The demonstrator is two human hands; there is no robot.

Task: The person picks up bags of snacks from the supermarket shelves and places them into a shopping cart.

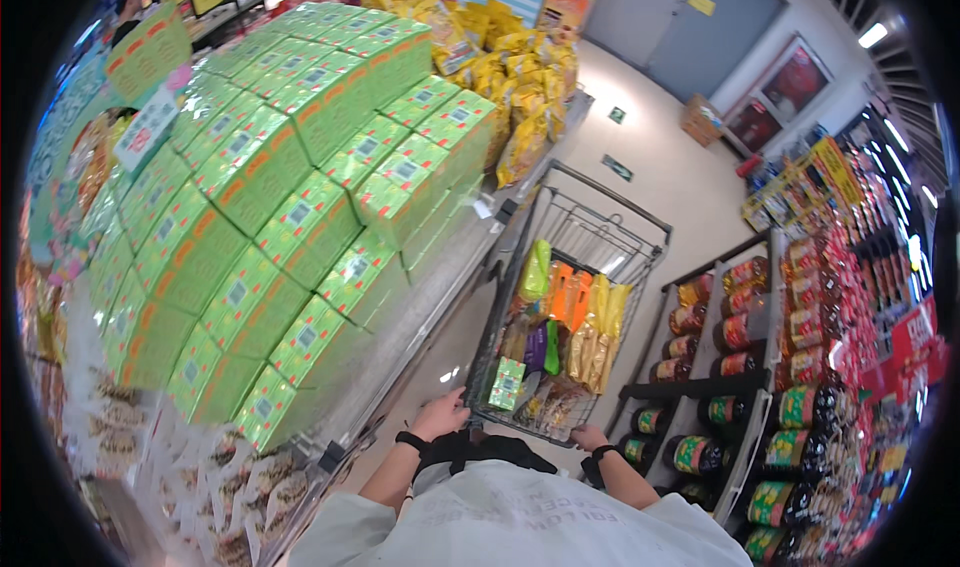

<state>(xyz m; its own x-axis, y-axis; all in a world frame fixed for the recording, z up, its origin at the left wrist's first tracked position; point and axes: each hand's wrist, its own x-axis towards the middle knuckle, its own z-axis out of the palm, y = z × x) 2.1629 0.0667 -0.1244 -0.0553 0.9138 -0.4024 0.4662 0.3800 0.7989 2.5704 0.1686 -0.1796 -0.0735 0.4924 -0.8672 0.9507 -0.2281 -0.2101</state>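
Several rows of green cartons (245, 152) stand stacked on a display bench (425, 312) at far left, with clear bags of brown goods (230, 497) at its near end and yellow bags (520, 87) heaped beyond the stack. To the right of the bench, the left hand (440, 415) is at the near left corner of a wire shopping cart (611, 196); its fingers reach forward, partly bent, and whether they close on the frame cannot be told. The cart stands directly ahead of the person, on the floor (590, 147) between the bench and a rack on the right. Its load, left to right, includes a small green-and-white box (506, 383) near the rear left corner, a bright green bag (535, 270), a purple pack (539, 347), orange packs (568, 295) and long yellow packs (600, 332). The right hand (588, 437) is at the near right corner, fingers bent toward the frame; a full grip cannot be confirmed. At far right, the rack (742, 464) carries dark bottles (697, 455) on their sides. Judged step: guiding the loaded cart along the aisle. The next move appears to call for even pressure from both hands and straight steering, with clearance from bench and rack.
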